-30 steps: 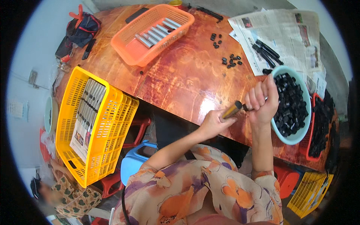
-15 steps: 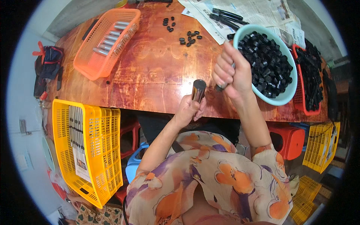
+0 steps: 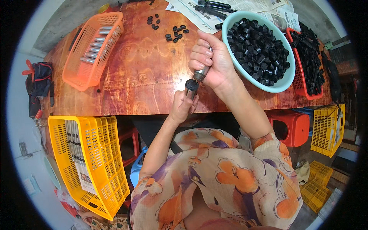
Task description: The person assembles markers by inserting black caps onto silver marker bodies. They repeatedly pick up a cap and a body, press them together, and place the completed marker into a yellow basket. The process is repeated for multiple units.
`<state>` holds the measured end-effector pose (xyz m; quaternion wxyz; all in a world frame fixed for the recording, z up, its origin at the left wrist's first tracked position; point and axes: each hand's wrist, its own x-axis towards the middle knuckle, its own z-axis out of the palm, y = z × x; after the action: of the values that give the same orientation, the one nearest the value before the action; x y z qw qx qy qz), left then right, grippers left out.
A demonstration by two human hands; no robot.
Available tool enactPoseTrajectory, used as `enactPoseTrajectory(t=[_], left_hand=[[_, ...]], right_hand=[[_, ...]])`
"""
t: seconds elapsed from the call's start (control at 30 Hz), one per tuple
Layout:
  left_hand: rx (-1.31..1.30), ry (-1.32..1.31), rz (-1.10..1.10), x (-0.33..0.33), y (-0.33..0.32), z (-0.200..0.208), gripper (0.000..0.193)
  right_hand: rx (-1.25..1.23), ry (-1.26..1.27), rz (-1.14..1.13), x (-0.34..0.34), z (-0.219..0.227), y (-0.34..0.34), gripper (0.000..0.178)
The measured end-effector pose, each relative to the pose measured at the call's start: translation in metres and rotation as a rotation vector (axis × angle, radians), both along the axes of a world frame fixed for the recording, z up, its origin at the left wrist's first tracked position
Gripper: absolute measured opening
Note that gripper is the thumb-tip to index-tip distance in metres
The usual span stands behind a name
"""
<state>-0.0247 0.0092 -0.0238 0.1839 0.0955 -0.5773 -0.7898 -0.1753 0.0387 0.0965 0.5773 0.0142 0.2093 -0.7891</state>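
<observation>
My left hand [image 3: 183, 108] grips a short metal tube [image 3: 191, 87] and holds it upright at the near edge of the reddish wooden table [image 3: 145, 73]. My right hand [image 3: 211, 59] is closed around a metal rod tool [image 3: 202, 73] whose lower end meets the top of the tube. Just right of that hand stands a pale blue bowl [image 3: 284, 82] heaped with small black caps [image 3: 260, 48].
An orange basket [image 3: 80, 78] holding several metal tubes lies at the table's left. A yellow crate [image 3: 103, 168] with more tubes stands below the table on my left. Loose black caps [image 3: 174, 33], newspaper [image 3: 230, 9], a red basket [image 3: 306, 57] of black parts and a red stool [image 3: 293, 126] are around.
The view has tilted toward the table. My left hand turned the tube from slanted to upright, and my right hand brought its tool down onto the tube's top end.
</observation>
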Motion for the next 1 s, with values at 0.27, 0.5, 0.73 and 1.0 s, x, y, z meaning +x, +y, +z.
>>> enactPoseTrajectory(t=[0.27,0.5,0.73,1.0], left_hand=[[0.042,0.028,0.000,-0.001,0.001,-0.003,0.073],[0.047,0.031,-0.015,-0.001,0.001,0.000,0.071],[0.042,0.027,-0.059,0.000,-0.001,-0.003,0.073],[0.041,-0.026,-0.106,0.001,-0.004,-0.004,0.078]], right_hand=[[0.050,-0.016,-0.033,0.005,0.002,-0.003,0.036],[0.029,0.047,-0.025,0.004,-0.001,-0.004,0.034],[0.031,0.113,-0.008,0.005,0.001,-0.004,0.034],[-0.059,0.261,0.047,0.007,0.009,0.000,0.035]])
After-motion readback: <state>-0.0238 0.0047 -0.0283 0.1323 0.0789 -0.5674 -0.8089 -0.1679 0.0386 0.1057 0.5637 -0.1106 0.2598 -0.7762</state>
